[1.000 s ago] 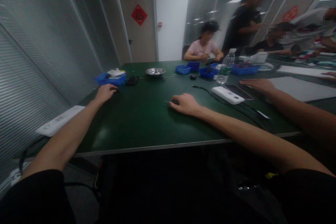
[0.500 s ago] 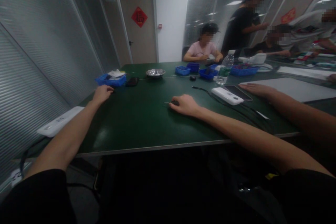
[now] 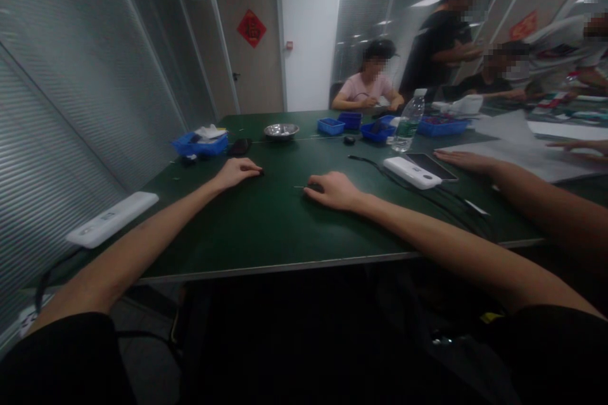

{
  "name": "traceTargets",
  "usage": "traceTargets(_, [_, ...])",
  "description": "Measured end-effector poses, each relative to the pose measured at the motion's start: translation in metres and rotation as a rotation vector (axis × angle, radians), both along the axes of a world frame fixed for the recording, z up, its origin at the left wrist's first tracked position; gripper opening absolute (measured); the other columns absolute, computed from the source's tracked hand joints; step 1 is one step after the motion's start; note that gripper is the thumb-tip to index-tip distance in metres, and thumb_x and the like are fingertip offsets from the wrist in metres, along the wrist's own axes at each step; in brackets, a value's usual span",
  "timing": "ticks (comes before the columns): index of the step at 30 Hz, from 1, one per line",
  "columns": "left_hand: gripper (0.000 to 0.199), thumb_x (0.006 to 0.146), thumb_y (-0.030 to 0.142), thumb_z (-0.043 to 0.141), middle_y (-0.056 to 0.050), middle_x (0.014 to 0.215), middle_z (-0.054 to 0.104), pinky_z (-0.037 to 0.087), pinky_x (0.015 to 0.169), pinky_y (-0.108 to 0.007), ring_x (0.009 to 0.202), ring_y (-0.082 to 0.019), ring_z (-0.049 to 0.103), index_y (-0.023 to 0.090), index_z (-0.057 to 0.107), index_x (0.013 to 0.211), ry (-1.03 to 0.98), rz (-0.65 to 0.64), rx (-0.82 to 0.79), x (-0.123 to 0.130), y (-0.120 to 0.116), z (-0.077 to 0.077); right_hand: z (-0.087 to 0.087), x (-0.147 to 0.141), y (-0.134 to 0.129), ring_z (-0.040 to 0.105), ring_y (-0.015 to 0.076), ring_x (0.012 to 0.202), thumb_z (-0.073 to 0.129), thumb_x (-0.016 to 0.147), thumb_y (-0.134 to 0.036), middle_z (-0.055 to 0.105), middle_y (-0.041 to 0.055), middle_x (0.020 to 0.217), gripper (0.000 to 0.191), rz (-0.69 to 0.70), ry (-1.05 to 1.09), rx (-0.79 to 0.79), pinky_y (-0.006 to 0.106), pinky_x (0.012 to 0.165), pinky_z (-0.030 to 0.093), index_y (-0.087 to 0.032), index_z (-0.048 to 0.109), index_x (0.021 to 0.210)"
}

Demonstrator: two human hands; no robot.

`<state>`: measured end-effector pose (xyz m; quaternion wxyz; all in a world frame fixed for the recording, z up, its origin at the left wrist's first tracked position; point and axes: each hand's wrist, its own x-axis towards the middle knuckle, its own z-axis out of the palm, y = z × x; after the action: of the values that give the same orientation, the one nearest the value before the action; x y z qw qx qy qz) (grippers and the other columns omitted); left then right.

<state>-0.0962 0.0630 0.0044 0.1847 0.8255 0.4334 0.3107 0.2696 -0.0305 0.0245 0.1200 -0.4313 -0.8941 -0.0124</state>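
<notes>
My left hand (image 3: 236, 172) is low over the green table (image 3: 266, 228), its fingers pinched on a small dark piece (image 3: 261, 172) too small to name. To its right, my right hand (image 3: 335, 191) rests on the tabletop with fingers curled. From between its thumb and forefinger a thin, pale needle-like rod (image 3: 298, 187) points left; the rest of it is hidden by the fingers. A gap of bare table separates the two hands.
A blue basket (image 3: 202, 147) with white tissue, a dark phone-like object (image 3: 240, 147) and a metal bowl (image 3: 281, 132) stand behind my hands. White power banks (image 3: 412, 173) with cables, a water bottle (image 3: 409, 121) and another person's hand (image 3: 463, 160) are at right.
My left hand has moved right, from beside the blue basket toward my right hand, with a small dark piece at its fingertips. My right hand stays put. At right, a paper sheet has been lifted.
</notes>
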Motion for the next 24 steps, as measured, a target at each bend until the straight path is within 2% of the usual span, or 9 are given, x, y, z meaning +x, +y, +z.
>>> traceTargets(4, [0.029,0.088,0.042,0.077,-0.01,0.112,0.078,0.054,0.098,-0.04,0.104,-0.024,0.071,0.022,0.083,0.108,-0.063,-0.294,-0.087,0.058,-0.03,0.0,-0.002,0.0,0.0,0.066,0.0196,0.078,0.048,0.104,-0.053,0.076,0.0077,0.094,0.044,0.044,0.014,0.027,0.029,0.07,0.038,-0.02,0.07,0.124])
traceTargets(7, [0.033,0.088,0.041,0.078,-0.01,0.113,0.078,0.054,0.099,-0.04,0.106,-0.024,0.072,0.02,0.082,0.113,-0.103,-0.377,-0.141,0.077,-0.045,-0.001,-0.003,0.0,0.0,0.066,0.02,0.079,0.049,0.104,-0.053,0.076,0.0078,0.095,0.044,0.056,0.016,0.047,0.029,0.071,0.037,-0.021,0.07,0.123])
traceTargets(10, [0.034,0.089,0.039,0.078,-0.01,0.115,0.077,0.054,0.1,-0.04,0.107,-0.024,0.072,0.02,0.08,0.117,-0.13,-0.398,-0.155,0.081,-0.049,-0.003,-0.003,0.001,-0.001,0.065,0.0194,0.077,0.049,0.103,-0.052,0.076,0.0075,0.095,0.043,0.069,0.019,0.04,0.028,0.07,0.037,-0.021,0.07,0.123])
traceTargets(18, [0.027,0.091,0.04,0.076,-0.011,0.111,0.074,0.054,0.088,-0.037,0.099,-0.022,0.07,0.02,0.083,0.108,-0.101,-0.415,-0.073,0.078,-0.048,-0.001,0.001,-0.002,-0.006,0.065,0.0196,0.073,0.05,0.101,-0.052,0.076,0.0071,0.089,0.042,0.021,0.0,0.03,0.028,0.068,0.037,-0.021,0.073,0.117])
traceTargets(24, [0.026,0.092,0.04,0.075,-0.011,0.111,0.075,0.053,0.092,-0.038,0.101,-0.023,0.07,0.021,0.083,0.109,-0.08,-0.406,-0.077,0.078,-0.05,0.0,0.0,-0.002,-0.005,0.065,0.0196,0.072,0.049,0.1,-0.052,0.076,0.0074,0.089,0.042,0.009,-0.024,0.023,0.028,0.065,0.036,-0.021,0.072,0.116])
